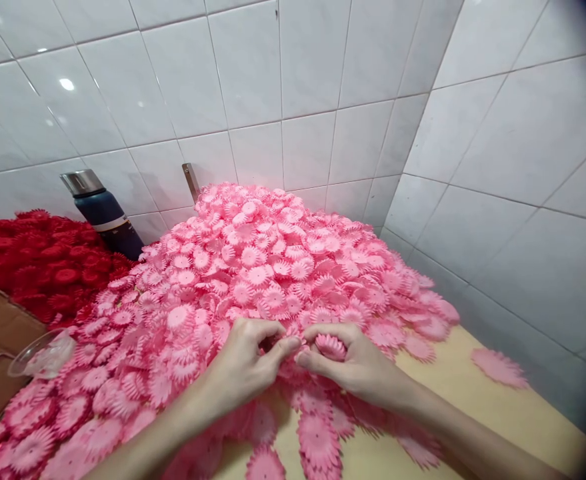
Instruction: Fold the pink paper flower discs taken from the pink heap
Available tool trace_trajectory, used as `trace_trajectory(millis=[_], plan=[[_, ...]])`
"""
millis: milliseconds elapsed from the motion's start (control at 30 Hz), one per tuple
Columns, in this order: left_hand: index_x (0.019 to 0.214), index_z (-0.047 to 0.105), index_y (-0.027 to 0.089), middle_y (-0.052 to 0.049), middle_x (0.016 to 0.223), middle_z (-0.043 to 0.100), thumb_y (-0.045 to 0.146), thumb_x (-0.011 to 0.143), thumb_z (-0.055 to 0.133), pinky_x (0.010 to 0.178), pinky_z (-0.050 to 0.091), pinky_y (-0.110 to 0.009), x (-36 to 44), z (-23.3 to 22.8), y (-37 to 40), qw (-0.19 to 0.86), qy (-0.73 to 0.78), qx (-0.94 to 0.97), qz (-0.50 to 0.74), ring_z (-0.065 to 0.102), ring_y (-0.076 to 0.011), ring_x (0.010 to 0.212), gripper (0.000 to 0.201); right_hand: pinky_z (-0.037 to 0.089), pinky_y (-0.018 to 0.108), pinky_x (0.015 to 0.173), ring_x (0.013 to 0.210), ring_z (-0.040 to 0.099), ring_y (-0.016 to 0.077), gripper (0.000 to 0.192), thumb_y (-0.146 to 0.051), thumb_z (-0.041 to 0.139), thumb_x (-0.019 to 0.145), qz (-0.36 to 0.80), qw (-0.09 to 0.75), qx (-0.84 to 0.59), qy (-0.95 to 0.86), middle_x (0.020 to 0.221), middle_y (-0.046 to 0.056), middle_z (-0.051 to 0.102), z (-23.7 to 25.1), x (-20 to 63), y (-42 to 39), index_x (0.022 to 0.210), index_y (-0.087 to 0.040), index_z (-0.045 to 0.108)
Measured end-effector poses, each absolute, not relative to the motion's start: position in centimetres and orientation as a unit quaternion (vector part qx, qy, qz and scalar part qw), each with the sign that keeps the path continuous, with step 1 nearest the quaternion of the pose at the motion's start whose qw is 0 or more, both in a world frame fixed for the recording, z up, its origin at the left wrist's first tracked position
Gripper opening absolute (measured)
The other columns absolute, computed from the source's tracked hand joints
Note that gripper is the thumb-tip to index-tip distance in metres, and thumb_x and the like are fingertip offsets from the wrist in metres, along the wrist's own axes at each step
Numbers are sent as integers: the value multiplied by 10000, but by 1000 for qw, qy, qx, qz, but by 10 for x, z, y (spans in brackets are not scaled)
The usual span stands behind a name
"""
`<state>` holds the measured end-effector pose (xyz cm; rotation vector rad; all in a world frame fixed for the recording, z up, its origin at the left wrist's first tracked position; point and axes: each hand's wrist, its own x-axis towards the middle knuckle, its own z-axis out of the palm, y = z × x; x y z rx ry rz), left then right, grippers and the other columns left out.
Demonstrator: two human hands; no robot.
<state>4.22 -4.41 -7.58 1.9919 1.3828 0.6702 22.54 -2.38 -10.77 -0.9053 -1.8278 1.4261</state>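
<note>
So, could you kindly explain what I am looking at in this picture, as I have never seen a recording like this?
There is no machine here: a person wears a camera on the head, looking down at their own two bare hands. The left hand and right hand meet at the foot of a big pile of pink paper flowers on a pale tabletop. The right hand pinches one pink flower; what the left fingers hold is unclear. Red flowers and a dark flask stand to the left, against a white tiled wall.
</note>
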Motion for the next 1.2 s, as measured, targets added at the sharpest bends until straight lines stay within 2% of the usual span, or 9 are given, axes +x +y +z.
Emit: trace_trajectory(millis=[167, 367, 600, 800, 933, 1000, 1100, 1167, 1200], plan=[[525, 366, 168, 60, 500, 298, 330, 893, 483, 460, 190, -239, 43, -78, -43, 303, 539, 745, 249, 263, -75, 480, 419, 504, 295, 739, 801, 640, 176, 252, -386, 592, 893, 535, 330, -323, -708, 828, 57, 703, -106, 226, -24, 843, -167, 707], [509, 300, 181, 67, 509, 219, 457, 892, 500, 455, 155, -248, 41, -82, -42, 314, 540, 740, 251, 210, -74, 480, 512, 414, 245, 488, 520, 484, 111, 241, -402, 648, 850, 552, 317, -328, -698, 627, -7, 582, -109, 228, -24, 946, -188, 702], [514, 349, 181, 72, 512, 254, 490, 862, 553, 444, 140, -245, 37, -86, -42, 414, 506, 711, 258, 198, -73, 480, 508, 497, 295, 578, 671, 604, 186, 249, -399, 645, 850, 536, 343, -312, -705, 689, 44, 653, -107, 227, -27, 971, -203, 738], [523, 342, 183, 82, 515, 247, 521, 816, 618, 445, 141, -244, 38, -80, -44, 417, 502, 718, 243, 199, -73, 483, 526, 515, 330, 668, 712, 652, 204, 210, -337, 618, 873, 473, 399, -340, -708, 748, 57, 721, -110, 227, -25, 795, -199, 756], [486, 357, 175, 83, 482, 255, 521, 829, 615, 446, 179, -238, 36, -67, -43, 341, 524, 739, 252, 225, -71, 457, 551, 494, 325, 701, 779, 631, 210, 228, -405, 646, 850, 447, 459, -412, -648, 840, 66, 698, -110, 232, -18, 827, -192, 724], [531, 508, 161, 58, 492, 383, 478, 883, 562, 463, 261, -234, 32, -61, -40, 272, 545, 740, 284, 325, -85, 462, 477, 466, 305, 613, 685, 592, 185, 307, -463, 661, 828, 468, 450, -435, -624, 800, 55, 657, -108, 234, -16, 967, -190, 687], [996, 697, 168, -61, 898, 651, 374, 909, 557, 668, 453, -292, 22, -59, -33, 117, 559, 745, 345, 576, -176, 779, 264, 309, 244, 447, 449, 356, 98, 472, -529, 622, 842, 537, 420, -424, -597, 591, -60, 468, -107, 232, -20, 1181, -229, 489], [1216, 621, 176, -107, 1094, 632, 304, 891, 590, 804, 470, -362, 15, -62, -29, 11, 546, 755, 364, 564, -234, 990, 351, 251, 225, 439, 452, 248, 84, 385, -556, 563, 874, 574, 418, -391, -586, 566, -100, 334, -108, 229, -23, 1063, -254, 417], [1245, 604, 176, -99, 1029, 650, 275, 890, 590, 815, 470, -377, 13, -64, -27, -28, 538, 761, 361, 568, -235, 966, 369, 252, 221, 445, 473, 241, 85, 345, -560, 539, 887, 580, 418, -376, -589, 580, -95, 306, -108, 228, -24, 946, -249, 404]])
